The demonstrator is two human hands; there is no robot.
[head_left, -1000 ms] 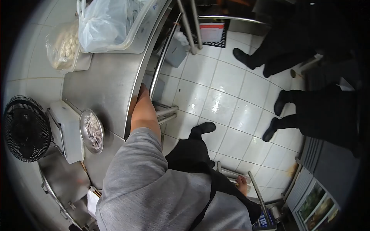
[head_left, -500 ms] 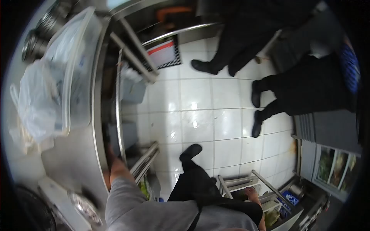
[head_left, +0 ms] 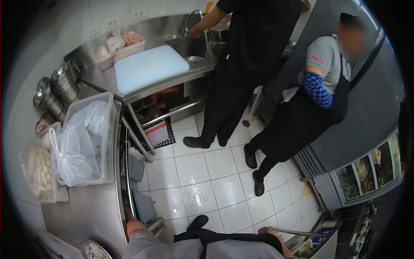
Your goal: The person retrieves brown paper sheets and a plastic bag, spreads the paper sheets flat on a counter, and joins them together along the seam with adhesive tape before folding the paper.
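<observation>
"What does the left hand point(head_left: 128, 215) hold?"

"I can't tell. Most of it hides by the counter's edge, next to the shiny rail point(head_left: 127, 181)."

"And the right hand point(head_left: 265, 230)?"

"It is at the end of the metal bar point(head_left: 293, 233), with its fingers bent. I can't see if it grabs the bar."

"What is near the left hand?"

"Gray bins point(head_left: 144, 206) sit low, just past the rail. The steel counter point(head_left: 82, 211) has a bowl point(head_left: 94, 250) of pale bits beside it. Farther up is a big clear tub point(head_left: 110, 151) with a tied white bag point(head_left: 77, 149) in it."

"What is farther off?"

"A pale blue board point(head_left: 151, 69) lies flat by the sink point(head_left: 185, 45). One person in black point(head_left: 254, 52) reaches a hand point(head_left: 196, 32) to the sink. Another person point(head_left: 302, 116) stands near, with a blue checked sleeve point(head_left: 318, 90)."
</observation>
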